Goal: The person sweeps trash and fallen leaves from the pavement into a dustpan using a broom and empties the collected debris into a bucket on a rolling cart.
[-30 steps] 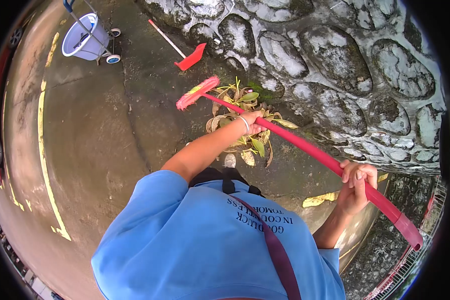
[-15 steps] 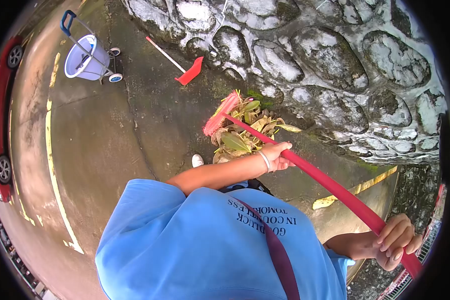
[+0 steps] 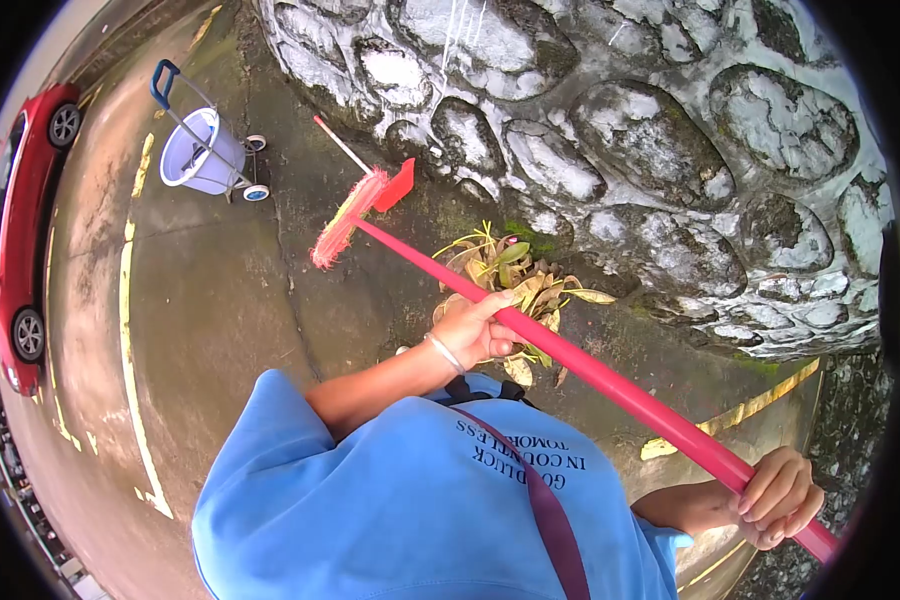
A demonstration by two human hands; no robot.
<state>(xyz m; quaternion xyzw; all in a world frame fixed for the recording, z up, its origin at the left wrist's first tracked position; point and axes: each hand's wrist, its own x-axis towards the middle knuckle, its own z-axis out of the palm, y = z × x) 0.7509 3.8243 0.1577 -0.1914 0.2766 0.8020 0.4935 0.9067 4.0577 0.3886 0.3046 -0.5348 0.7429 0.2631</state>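
Observation:
My left hand (image 3: 475,328) is wrapped round the red pole of a broom (image 3: 590,375) at mid-length, with a pale bangle on the wrist. Near the pole's upper end, my right hand (image 3: 782,497) grips it at the right of the view. The pink bristle head (image 3: 345,222) is left of a heap of dry leaves (image 3: 530,290); whether it touches the ground I cannot tell. A red dustpan (image 3: 398,184) with a white handle lies just beyond the bristles, which partly cover it. My left forearm and the pole hide part of the heap.
A stone wall (image 3: 650,120) rises along the far right side. At the upper left stands a light purple bucket (image 3: 210,160) on a wheeled trolley. A red car (image 3: 32,220) is parked at the far left, beyond yellow ground lines (image 3: 127,330).
The broom head has swung left from the leaf heap to in front of the dustpan. My left hand has moved left with the pole, and the view has shifted slightly.

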